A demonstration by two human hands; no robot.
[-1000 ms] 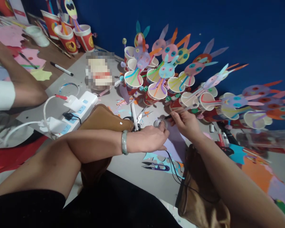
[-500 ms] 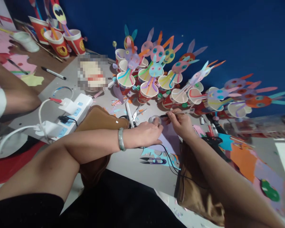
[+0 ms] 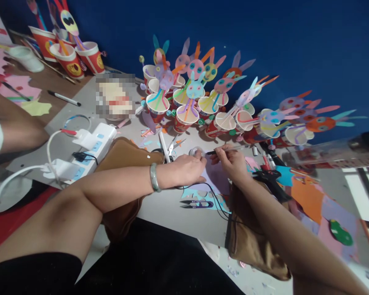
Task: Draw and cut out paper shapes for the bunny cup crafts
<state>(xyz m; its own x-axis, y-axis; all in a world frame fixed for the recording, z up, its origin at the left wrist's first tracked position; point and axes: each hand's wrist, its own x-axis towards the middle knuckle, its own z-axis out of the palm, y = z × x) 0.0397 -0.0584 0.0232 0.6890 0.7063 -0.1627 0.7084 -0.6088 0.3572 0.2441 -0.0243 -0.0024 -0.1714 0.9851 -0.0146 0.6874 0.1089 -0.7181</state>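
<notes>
Plainly enough, in the head view both hands were at work close together over the grey surface (image 3: pixel 164 211). The person's left hand (image 3: pixel 189 169), with a green bangle (image 3: pixel 154 177) at the wrist, lay with its fingers bent down onto a small clear round piece (image 3: pixel 196 151). Whether that grip had pinched the piece or merely steadied it, I could not tell.

The right hand (image 3: pixel 233 164) had its grip closed around a slim pen (image 3: pixel 235 148) — thumb and fingers together on the barrel, the dark tip pointing left at the round piece. Whether the tip touched it was too small to tell. A sheet of purple paper (image 3: pixel 217 178) lay under and between the hands, with blue paper scraps (image 3: pixel 189 191) and a pair of thread snips (image 3: pixel 197 203) on the person's side of it.

Beyond the left hand were silver scissors (image 3: pixel 173 146); past them — toward the blue wall (image 3: pixel 289 41) — stood red paper cups (image 3: pixel 181 125) bearing rabbit-eared paper figures (image 3: pixel 194 88). A white power strip (image 3: pixel 96 149) sat off to the left, and farther left rested another person's forearm (image 3: pixel 23 137).
</notes>
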